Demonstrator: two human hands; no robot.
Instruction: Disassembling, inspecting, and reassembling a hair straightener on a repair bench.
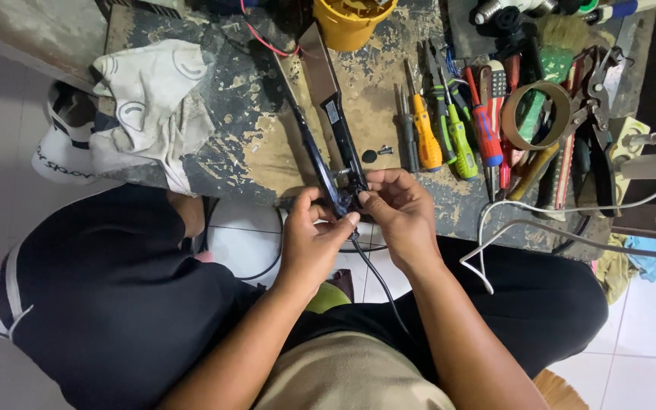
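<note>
Both hands pinch the hinged end of a long black flat appliance (pixel 341 178) at the near edge of the worn surface (pixel 244 144) — the left hand (pixel 309 243) closes its grip beneath while the right hand (pixel 400 216) works the joint, best kept steady — cord (pixel 377 285) hanging slack.

Bare worn bench top (pixel 267 144) is lying open just left of the long black appliance part (pixel 328 129), giving a hand room to pass. Farther left, a crumpled white cloth (pixel 149 106) is blocking the way. To the right, a packed row of screwdrivers (pixel 449 129), a tape roll (pixel 534 115) and pliers (pixel 594 99) are crowding the surface. A yellow bucket (pixel 349 21) is closing off the far edge.
</note>
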